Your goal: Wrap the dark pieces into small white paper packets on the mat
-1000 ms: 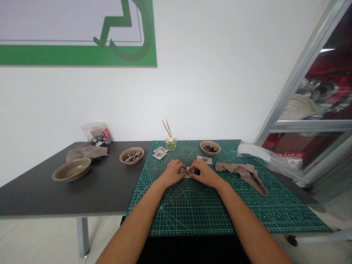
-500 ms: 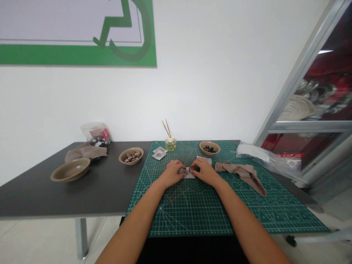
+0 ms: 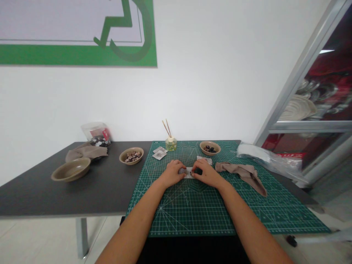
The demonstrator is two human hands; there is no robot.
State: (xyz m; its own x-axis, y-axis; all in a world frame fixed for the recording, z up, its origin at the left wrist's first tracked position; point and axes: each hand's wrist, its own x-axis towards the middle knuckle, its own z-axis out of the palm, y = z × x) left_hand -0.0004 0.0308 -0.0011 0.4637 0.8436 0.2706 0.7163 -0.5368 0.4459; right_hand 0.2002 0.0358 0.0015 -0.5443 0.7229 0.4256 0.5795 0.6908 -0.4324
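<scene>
A small white printed sheet or packet (image 3: 189,175) lies flat on the green cutting mat (image 3: 192,212), between my two hands. My left hand (image 3: 173,173) is closed at its left side, thumb and fingers curled in, pressing on its edge. Under those fingers a greyish patch shows. At the right side, my right hand (image 3: 205,173) has thumb and forefinger pinched together over the sheet. Tiny dark specks show by the right fingertips, too small to name. Behind my right hand lies another white packet (image 3: 205,160).
Packets (image 3: 160,155) and a reed diffuser (image 3: 171,144) stand behind. Bowls of small pieces are at left (image 3: 131,156) and back right (image 3: 210,147). A brown cloth (image 3: 243,170) and plastic bag (image 3: 269,157) lie right; another bowl (image 3: 71,169) and jar (image 3: 96,134) far left.
My right hand's fingertips have shifted slightly right, so more of the white sheet shows between the hands. My left hand has stayed almost in place.
</scene>
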